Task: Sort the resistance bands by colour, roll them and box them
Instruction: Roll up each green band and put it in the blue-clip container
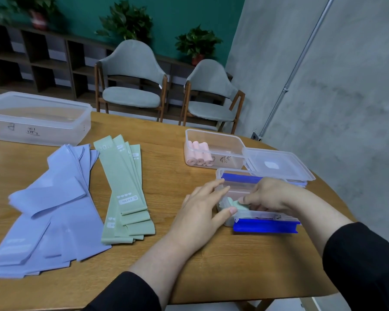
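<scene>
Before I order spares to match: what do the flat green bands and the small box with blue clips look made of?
Green bands: probably matte woven elastic fabric; they lie limp, fold softly and carry printed white labels. Small box: clear, glossy rigid plastic, since its contents show through the walls; its blue clips look like opaque hard plastic.

Bare table [173, 153] between green bands [124, 189] (flat) and boxes [213, 149].
</scene>
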The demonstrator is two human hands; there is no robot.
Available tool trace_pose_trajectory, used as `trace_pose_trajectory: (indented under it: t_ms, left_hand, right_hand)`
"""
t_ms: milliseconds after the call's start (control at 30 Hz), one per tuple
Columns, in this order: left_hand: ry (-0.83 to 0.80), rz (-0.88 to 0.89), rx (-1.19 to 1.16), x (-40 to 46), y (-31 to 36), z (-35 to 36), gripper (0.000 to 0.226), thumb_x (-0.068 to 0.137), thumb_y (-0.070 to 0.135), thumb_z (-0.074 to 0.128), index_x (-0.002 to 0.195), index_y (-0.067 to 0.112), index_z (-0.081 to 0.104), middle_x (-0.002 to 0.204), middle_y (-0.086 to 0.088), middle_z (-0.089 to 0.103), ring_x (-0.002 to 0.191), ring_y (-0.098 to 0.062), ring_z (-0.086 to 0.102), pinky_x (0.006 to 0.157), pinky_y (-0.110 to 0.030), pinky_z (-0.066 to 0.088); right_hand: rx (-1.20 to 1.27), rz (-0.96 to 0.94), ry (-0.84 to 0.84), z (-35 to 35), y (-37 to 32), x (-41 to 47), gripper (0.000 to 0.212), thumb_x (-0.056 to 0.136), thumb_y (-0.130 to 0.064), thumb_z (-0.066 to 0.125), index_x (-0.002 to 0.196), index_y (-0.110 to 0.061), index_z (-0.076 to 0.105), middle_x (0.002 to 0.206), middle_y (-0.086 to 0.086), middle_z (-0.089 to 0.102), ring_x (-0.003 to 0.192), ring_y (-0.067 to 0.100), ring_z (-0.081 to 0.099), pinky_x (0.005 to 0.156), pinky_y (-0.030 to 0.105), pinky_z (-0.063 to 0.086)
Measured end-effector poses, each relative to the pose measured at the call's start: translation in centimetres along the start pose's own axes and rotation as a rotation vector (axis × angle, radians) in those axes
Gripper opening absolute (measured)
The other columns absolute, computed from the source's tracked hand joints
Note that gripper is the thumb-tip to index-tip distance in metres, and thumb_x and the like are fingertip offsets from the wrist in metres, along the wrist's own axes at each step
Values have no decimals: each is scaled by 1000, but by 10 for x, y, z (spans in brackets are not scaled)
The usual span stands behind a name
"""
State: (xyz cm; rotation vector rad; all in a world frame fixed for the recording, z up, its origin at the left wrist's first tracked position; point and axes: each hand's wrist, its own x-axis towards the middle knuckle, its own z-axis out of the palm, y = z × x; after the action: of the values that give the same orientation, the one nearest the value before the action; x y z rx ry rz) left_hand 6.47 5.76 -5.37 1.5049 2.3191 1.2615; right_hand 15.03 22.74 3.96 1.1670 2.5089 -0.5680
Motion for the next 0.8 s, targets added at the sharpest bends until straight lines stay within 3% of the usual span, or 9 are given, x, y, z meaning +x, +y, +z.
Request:
trace_pose_trajectory:
  t_ms: [267, 333, 400, 467, 533, 633, 700, 800]
  left_hand:
    - [3, 13, 41, 0, 1, -1, 56, 98, 56, 50, 150, 35, 45, 161, 21, 29, 145, 0, 22, 122, -36, 23]
    - [46, 30, 29, -2, 2, -1, 58, 97, 60, 43, 148, 33, 49, 158, 18, 35, 144, -2, 25, 121, -37, 24]
    - [151, 76, -48, -6, 3, -2, 54, 98, 56, 39, 139, 27, 59, 147, 12, 50, 138, -5, 38, 116, -40, 32]
    - [310, 152, -114, -12, 9, -9, 42, 101, 44, 45, 127, 18, 67, 131, 6, 61, 126, -10, 52, 107, -41, 42]
    - [485, 227, -148, -21, 15, -28, 30, 102, 31, 50, 116, 12, 69, 118, 3, 66, 114, -13, 59, 98, -37, 48]
    - [617, 214, -141, -37, 11, -70, 21, 100, 25, 52, 106, 14, 69, 105, 8, 66, 103, -6, 60, 90, -23, 47]
    - [659, 68, -89, -49, -5, -99, 16, 99, 25, 52, 102, 19, 67, 98, 13, 65, 97, 0, 58, 84, -17, 45]
    - [488, -242, 13, -63, -38, -127, 12, 100, 25, 54, 103, 25, 66, 100, 14, 66, 93, 0, 57, 81, -22, 45]
  right_hand:
    - [21, -12, 45, 2, 6, 7, 31, 93, -44, 65, 87, -16, 77, 85, -1, 77, 89, 19, 70, 92, 41, 56]
    - [36, -36, 187, 2, 4, 9, 37, 95, -43, 62, 78, -13, 75, 76, 5, 75, 79, 23, 71, 85, 44, 59]
    - [72, -130, 434, 2, -2, 4, 42, 98, -45, 58, 71, -16, 69, 68, 6, 70, 71, 25, 67, 73, 41, 57]
    - [159, -310, 630, 5, -15, -5, 42, 98, -44, 56, 65, -19, 63, 61, 3, 64, 68, 27, 62, 66, 41, 53]
    - [252, -490, 704, 12, -37, -17, 35, 98, -36, 57, 67, -21, 62, 61, -1, 60, 68, 24, 60, 65, 40, 49]
    - [323, -729, 631, 36, -79, -32, 15, 98, -27, 61, 85, -26, 68, 83, -12, 69, 86, 8, 62, 75, 25, 46]
    - [264, -859, 521, 59, -104, -33, 5, 97, -26, 64, 95, -25, 68, 97, -13, 69, 99, 6, 59, 88, 23, 42]
    - [132, -944, 337, 93, -130, -25, 18, 96, -27, 65, 114, -28, 68, 108, -16, 63, 101, 0, 56, 90, 21, 43]
